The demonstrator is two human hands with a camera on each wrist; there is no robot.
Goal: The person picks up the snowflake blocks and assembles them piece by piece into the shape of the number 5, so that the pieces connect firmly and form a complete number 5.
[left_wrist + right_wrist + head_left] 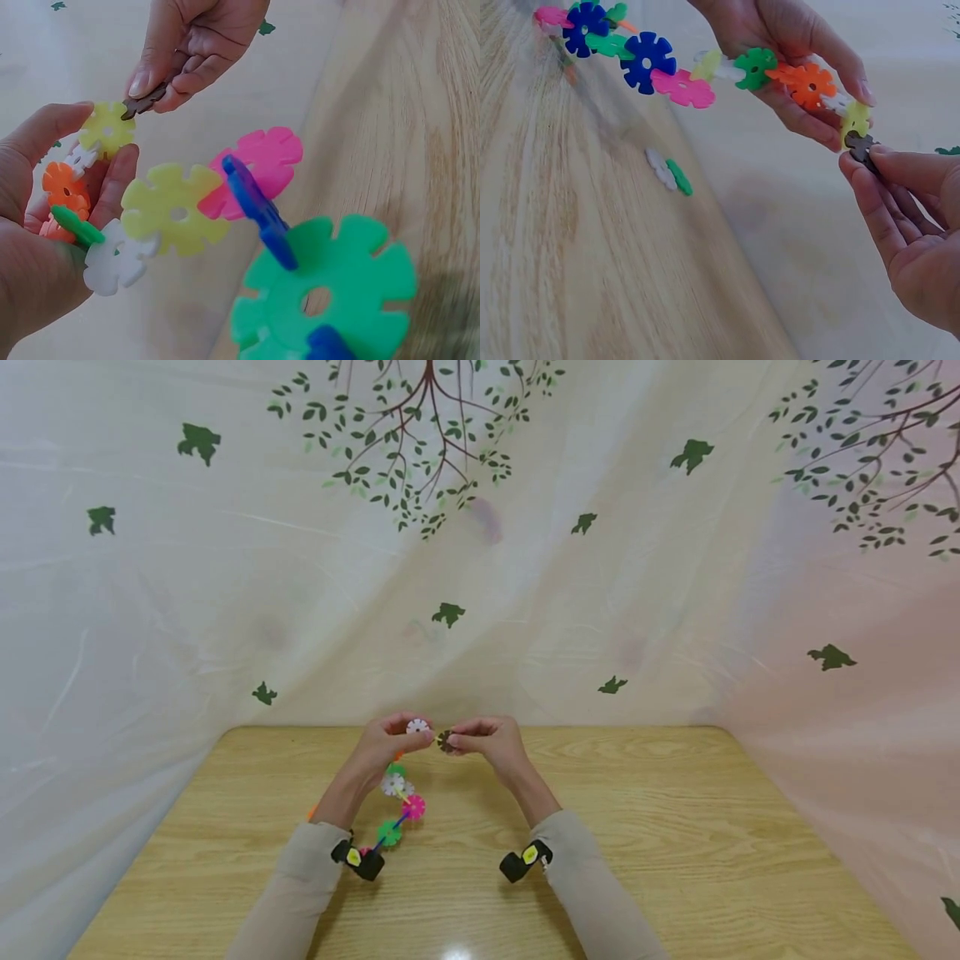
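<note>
Both hands are raised above the far part of the table. My left hand (378,750) pinches a yellow snowflake disc (105,131) at the end of a linked chain of notched plastic discs. My right hand (493,743) pinches a dark brown snowflake disc (862,150) between thumb and fingers. The brown disc's edge meets the yellow disc's rim; how deep the slots sit is not clear. From the left palm the chain runs through orange (812,85), green, white, yellow, pink (414,807) and blue (648,63) discs. It hangs down beside the left wrist, where the forearm partly hides it.
A loose white disc (660,169) and green disc (679,178) are on the wooden table (675,827). Behind the table's far edge hangs a pale curtain (360,635) with leaf and bird prints.
</note>
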